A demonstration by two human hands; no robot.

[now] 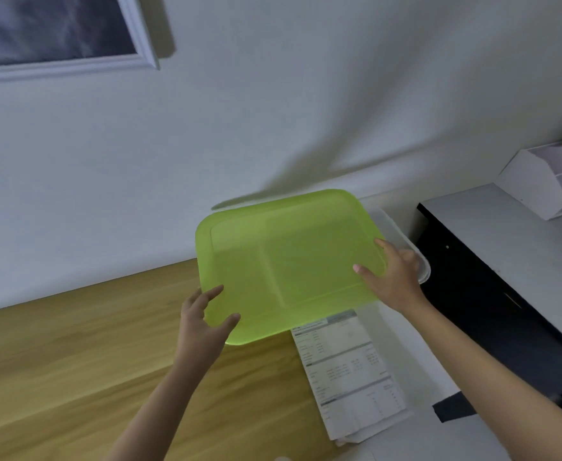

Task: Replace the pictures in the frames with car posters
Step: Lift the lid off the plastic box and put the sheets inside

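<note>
Prep step, looks like: both hands lift a green lid [289, 261] mid-frame. Left hand [203, 319] fingers curl round its lower-left corner; right hand [392, 271] fingers spread at its right edge. Framed picture [50, 28] hangs upper left, untouched. Next: set lid aside w/o hitting papers [346, 371].

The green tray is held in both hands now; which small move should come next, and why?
Probably lift the green tray clear and set it aside on the wooden table. Both the left hand and the right hand grip its edges, and it covers the top of the printed papers and a white tray. The framed picture on the wall is untouched.
</note>
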